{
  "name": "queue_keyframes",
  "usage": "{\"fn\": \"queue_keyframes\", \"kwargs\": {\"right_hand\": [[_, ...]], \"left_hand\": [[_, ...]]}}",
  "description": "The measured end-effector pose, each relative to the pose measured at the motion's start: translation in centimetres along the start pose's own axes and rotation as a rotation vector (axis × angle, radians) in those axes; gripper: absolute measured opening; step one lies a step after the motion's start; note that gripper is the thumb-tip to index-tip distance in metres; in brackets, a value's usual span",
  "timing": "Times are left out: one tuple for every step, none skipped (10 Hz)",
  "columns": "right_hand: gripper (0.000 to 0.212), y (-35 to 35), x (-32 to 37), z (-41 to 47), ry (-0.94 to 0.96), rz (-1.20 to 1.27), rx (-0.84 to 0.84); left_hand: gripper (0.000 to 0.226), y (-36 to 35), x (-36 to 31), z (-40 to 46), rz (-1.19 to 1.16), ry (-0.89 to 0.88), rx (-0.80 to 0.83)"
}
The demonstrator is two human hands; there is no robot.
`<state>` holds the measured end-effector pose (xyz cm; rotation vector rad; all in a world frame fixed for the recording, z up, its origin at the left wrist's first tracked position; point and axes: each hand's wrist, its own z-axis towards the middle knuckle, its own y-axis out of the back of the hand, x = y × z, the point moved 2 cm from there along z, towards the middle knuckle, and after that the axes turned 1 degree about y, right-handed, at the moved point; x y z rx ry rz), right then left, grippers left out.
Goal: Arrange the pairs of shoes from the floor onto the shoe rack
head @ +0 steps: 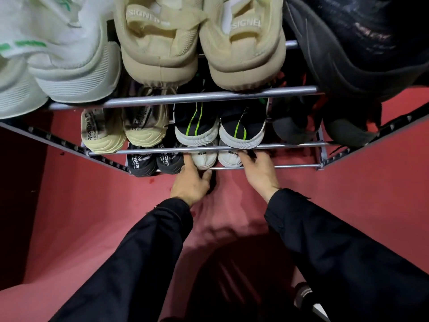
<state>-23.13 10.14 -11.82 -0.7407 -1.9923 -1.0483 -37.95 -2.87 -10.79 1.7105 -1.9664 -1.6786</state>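
I look straight down a metal shoe rack (190, 98) with several tiers. A white pair of shoes sits on the lowest tier: the left white shoe (204, 160) and the right white shoe (231, 158), heels toward me. My left hand (191, 182) touches the left shoe's heel with its fingers and thumb spread. My right hand (258, 169) rests with straight fingers against the right shoe's heel and the lowest bar. Neither hand grips anything that I can see.
A black pair (154, 162) stands left of the white pair. The middle tier holds a cream pair (123, 130), a black pair with green stripes (219, 129) and a dark pair (325, 129). The top tier carries white, beige and black shoes. Red floor (92, 217) lies below.
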Motion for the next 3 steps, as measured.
{"fn": "queue_keyframes", "kwargs": {"right_hand": [[0.047, 0.1, -0.5, -0.4, 0.001, 0.025, 0.029], [0.035, 0.9, -0.5, -1.7, -0.002, 0.039, 0.047], [0.01, 1.4, -1.4, -2.8, 0.017, -0.02, 0.082]], "left_hand": [[0.078, -0.4, 0.1, -1.3, -0.041, 0.003, -0.026], [0.081, -0.9, 0.7, -3.2, -0.074, -0.025, -0.086], [0.073, -1.8, 1.5, -4.7, -0.051, 0.021, -0.135]]}}
